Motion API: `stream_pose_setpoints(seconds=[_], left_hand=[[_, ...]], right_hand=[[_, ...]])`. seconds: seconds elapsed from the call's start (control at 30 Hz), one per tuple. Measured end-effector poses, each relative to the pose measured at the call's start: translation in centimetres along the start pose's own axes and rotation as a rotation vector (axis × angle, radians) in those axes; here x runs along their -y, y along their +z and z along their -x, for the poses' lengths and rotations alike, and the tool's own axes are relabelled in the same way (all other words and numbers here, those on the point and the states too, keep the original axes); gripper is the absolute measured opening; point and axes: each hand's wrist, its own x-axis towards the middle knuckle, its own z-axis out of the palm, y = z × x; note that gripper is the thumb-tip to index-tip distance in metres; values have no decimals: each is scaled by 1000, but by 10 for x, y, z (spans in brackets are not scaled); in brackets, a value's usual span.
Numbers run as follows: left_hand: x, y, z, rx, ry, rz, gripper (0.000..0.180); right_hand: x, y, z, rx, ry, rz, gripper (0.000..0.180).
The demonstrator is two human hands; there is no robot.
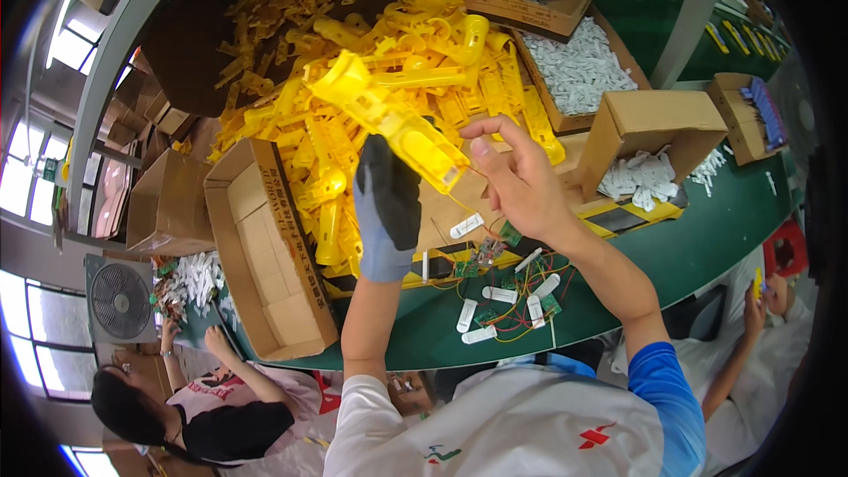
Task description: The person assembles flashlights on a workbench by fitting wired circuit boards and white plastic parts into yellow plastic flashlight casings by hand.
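My left hand (386, 208), in a grey and black glove, is closed around a yellow plastic housing (389, 119). The housing is a long hollow shell, tilted with its far end up to the left. At its near right end is my bare right hand (521, 181), index finger and thumb apart with nothing seen between them. Thin wires run from that end down toward a white plastic piece (466, 225). Below both hands lies a tangle of red and yellow wires, green circuit boards (465, 268) and several white oblong pieces (500, 295).
A large heap of yellow housings (424, 35) spreads beyond my hands. An open cardboard box (265, 265) stands left; another box (654, 115) with white parts stands right. A tray of white parts (579, 66) is at the back. One co-worker (203, 406) sits left, another (742, 362) right.
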Motion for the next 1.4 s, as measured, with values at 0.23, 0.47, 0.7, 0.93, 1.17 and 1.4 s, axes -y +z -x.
stream_pose_setpoints(seconds=[0.23, 0.47, 0.7, 0.93, 1.17, 1.4], left_hand=[[-18, -35, -20, -21, 130, 439, 40], [-23, -52, -30, 2, 170, 579, 34], [-25, -50, -32, -130, 211, 492, 36], [-19, -53, -33, -5, 156, 572, 35], [-6, -38, -31, 107, -145, 432, 41], [-7, -48, -36, 131, -271, 700, 37]], right_hand=[[10, -18, -3, 455, 30, -305, 31], [16, -26, -6, 363, 4, -117, 48], [16, -26, -4, 277, -58, 25, 47], [24, -28, 1, 375, -157, 90, 36], [21, -22, 2, 474, -379, 263, 22], [15, -22, 0, 722, 143, 181, 18]])
